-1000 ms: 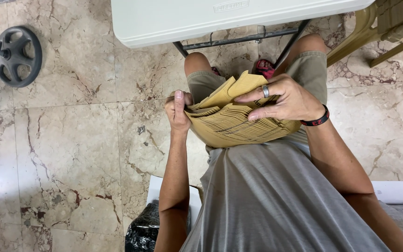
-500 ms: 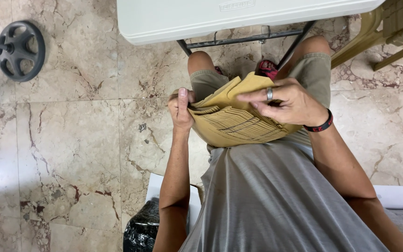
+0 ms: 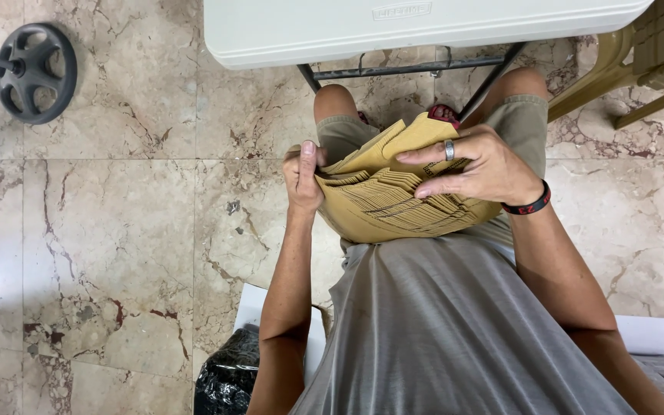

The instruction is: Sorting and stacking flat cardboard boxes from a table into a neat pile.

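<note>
A black wheeled base [image 3: 34, 71] stands on the marble floor [image 3: 117, 253] at far left. The left hand [image 3: 303, 178] grips the edge of a stack of tan envelopes [image 3: 393, 201] resting on the person's lap, below the white bench [image 3: 416, 27]. The right hand [image 3: 479, 165], wearing a ring, presses its fingers on the top envelopes.

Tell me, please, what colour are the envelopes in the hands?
Yellow-brown envelopes, seen best in the head view.
</note>
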